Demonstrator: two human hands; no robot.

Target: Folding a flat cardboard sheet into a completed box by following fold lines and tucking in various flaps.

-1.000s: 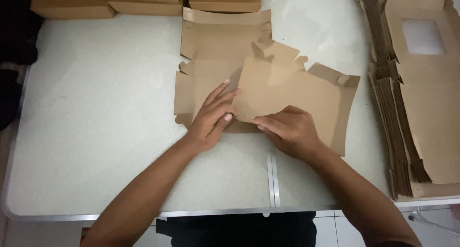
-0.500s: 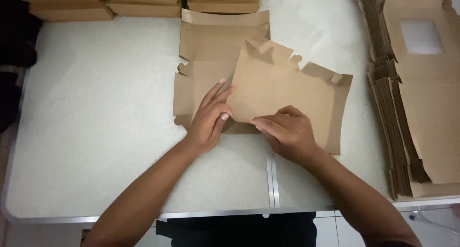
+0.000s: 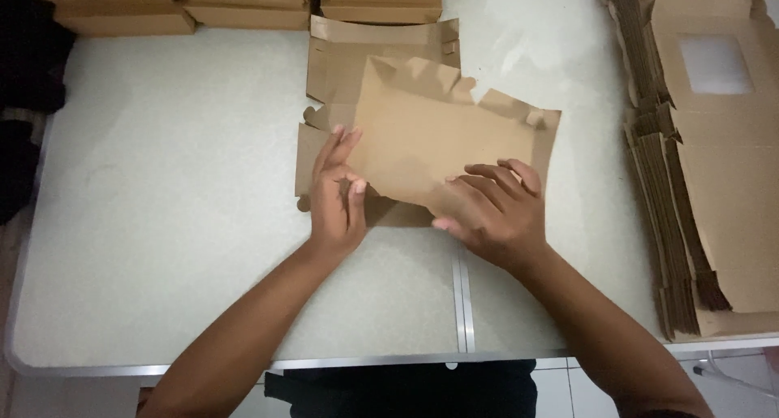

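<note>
The left hand point(image 3: 337, 192) lies flat with fingers together and pointing far, its palm pressing the left edge of a flat brown cardboard blank point(image 3: 381, 85), while the thumb and forefinger pinch the near left corner of the big flap point(image 3: 442, 138) that is folded over it. The right hand point(image 3: 493, 211) sits just to the right, fingers spread and curled, pressing down on the near right part of that same flap; neither hand is closed around anything, both bear on the cardboard. The flap rises tilted from its near edge, its long axis running left to right and slanting slightly toward the far right, so the cardboard lies directly beyond both hands, with the fold line between them. The left hand is nearer the fold corner; the right hand is nearer the flap's free right side. All of this rests in the middle of a pale worktop point(image 3: 162, 223). Along the far edge stand finished brown boxes point(image 3: 243, 0) in a row, and at the right edge lies a thick stack of unfolded blanks point(image 3: 714, 183), the top one showing a clear window.
</note>
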